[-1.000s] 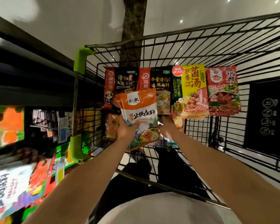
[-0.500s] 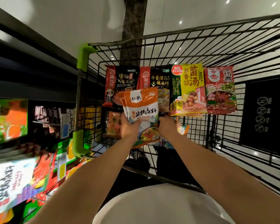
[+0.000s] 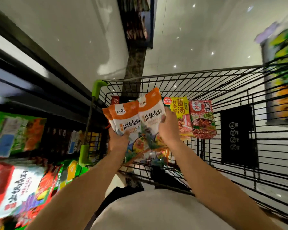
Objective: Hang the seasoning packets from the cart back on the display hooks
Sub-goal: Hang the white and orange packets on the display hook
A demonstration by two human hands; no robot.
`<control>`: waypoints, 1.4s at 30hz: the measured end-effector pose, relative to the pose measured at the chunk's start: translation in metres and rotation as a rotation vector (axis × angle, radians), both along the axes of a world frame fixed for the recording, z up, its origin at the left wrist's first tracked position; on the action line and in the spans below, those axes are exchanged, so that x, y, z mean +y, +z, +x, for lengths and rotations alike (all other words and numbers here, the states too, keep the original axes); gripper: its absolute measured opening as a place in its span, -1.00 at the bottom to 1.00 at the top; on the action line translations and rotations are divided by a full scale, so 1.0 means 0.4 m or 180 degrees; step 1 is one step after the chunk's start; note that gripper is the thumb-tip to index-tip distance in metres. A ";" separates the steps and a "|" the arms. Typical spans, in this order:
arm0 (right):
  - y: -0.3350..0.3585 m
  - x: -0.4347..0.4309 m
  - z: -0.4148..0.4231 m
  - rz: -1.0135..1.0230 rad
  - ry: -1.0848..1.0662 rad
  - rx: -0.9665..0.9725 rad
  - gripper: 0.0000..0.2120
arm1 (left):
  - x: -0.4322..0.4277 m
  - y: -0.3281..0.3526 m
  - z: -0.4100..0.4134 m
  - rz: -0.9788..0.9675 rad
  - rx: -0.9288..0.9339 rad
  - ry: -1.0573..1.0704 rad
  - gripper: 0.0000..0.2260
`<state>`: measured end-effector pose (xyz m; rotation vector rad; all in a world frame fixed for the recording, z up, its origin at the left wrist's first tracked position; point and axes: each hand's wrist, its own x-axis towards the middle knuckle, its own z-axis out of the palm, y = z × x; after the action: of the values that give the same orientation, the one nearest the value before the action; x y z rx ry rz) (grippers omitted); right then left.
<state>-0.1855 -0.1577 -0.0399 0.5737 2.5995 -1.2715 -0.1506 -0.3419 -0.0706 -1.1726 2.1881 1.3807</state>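
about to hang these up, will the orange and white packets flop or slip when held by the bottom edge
Probably floppy: the orange and white packets in the left hand fan apart, and the one gripped by the right hand tilts sideways. Their film looks glossy, so likely somewhat slippery. They stand above the hands without folding, so the filling probably stiffens them.

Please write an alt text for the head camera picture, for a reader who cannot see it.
Over a black wire shopping cart, the left hand grips orange-and-white seasoning packets and the right hand grips another one. A yellow packet and a red packet stand behind them in the cart.
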 end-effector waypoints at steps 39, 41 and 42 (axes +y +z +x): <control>0.665 -0.373 0.198 -0.2977 0.1321 -0.0014 -0.72 | -0.296 0.728 0.375 -0.0500 0.2875 0.1412 -0.67; 0.707 -0.398 0.202 -0.3169 0.1464 0.0068 -0.76 | -0.309 0.776 0.388 -0.0780 0.2944 0.1366 -0.65; 0.729 -0.413 0.204 -0.3230 0.1584 0.0058 -0.76 | -0.311 0.803 0.392 -0.0884 0.3005 0.1307 -0.66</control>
<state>-0.1041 -0.3229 0.2516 -0.2510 1.5677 -2.0593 0.0060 -0.4665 0.2505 -1.2664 2.9437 2.1903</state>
